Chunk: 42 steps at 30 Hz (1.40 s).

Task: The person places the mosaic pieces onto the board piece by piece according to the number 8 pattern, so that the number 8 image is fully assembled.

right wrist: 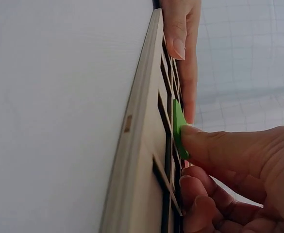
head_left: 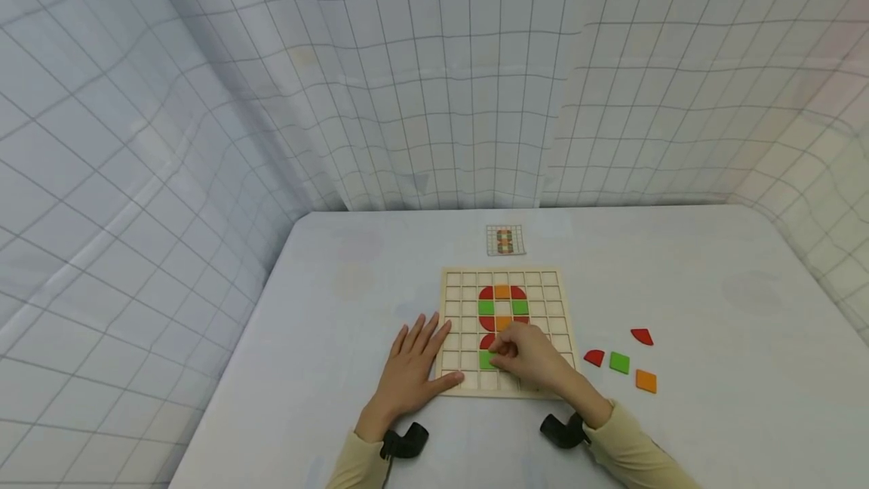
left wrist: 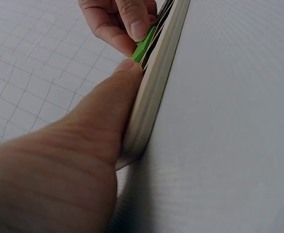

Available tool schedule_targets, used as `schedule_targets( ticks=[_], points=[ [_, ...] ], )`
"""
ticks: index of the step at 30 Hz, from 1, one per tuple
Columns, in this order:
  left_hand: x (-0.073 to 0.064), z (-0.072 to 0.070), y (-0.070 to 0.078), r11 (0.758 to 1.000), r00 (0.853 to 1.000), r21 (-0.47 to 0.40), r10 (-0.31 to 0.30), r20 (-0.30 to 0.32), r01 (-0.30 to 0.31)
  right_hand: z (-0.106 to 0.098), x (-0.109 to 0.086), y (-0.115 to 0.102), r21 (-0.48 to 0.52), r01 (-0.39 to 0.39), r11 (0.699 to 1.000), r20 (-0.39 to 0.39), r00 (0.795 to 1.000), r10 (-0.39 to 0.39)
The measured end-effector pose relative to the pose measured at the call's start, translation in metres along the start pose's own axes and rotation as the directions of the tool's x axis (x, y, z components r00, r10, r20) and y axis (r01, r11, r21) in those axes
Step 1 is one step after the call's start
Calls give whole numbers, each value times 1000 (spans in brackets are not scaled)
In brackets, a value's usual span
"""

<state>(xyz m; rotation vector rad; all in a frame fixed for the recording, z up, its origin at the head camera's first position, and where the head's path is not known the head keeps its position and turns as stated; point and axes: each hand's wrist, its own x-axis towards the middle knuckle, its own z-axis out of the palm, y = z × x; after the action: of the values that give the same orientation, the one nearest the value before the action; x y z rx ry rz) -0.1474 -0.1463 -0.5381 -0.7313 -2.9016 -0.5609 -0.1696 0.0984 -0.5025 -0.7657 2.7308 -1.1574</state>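
A pale wooden grid board [head_left: 450, 361] lies on the table in the head view, with red, green and orange tiles set in its middle columns. My right hand [head_left: 532, 359] is over the lower middle of the board and pinches a green square tile [right wrist: 178, 130] by its edge. That tile stands tilted at a cell in the right wrist view, one edge down at the grid. Fingers spread, my left hand [head_left: 409, 374] rests along the board's left side, its thumb on the lower left corner. The right hand hides several cells and tiles beneath it.
Right of the board lie loose tiles: two red quarter-rounds [head_left: 594, 358], a green square [head_left: 619, 362] and an orange square [head_left: 646, 381]. A small pattern card [head_left: 505, 241] lies behind the board. White gridded curtains [head_left: 448, 96] surround the table.
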Motion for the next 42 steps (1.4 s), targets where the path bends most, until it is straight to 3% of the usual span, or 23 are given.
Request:
schedule_targets(
  ticks=[13, 21, 25, 30, 34, 42],
  points=[
    [2, 0, -3, 1000, 1000, 13, 9, 0, -9, 0, 0, -1, -24, -24, 999, -50, 998, 23],
    [2, 1, -3, 1000, 1000, 10, 14, -2, -14, -2, -5, -4, -95, -61, 994, -44, 997, 57],
    [1, 1, -3, 1000, 1000, 6, 12, -6, -12, -3, -10, -3, -80, -36, 996, -18, 999, 34],
    [0, 3, -2, 1000, 1000, 10, 7, -2, -7, -7, -19, 1, -28, 57, 998, -9, 998, -57],
    [0, 3, -2, 1000, 1000, 18, 3, 0, -3, -16, -29, 8, 9, 90, 996, -63, 994, -89],
    [0, 3, -3, 1000, 1000, 19, 3, -2, -3, -53, -57, 34, -37, 21, 999, -232, 972, -29]
  ],
)
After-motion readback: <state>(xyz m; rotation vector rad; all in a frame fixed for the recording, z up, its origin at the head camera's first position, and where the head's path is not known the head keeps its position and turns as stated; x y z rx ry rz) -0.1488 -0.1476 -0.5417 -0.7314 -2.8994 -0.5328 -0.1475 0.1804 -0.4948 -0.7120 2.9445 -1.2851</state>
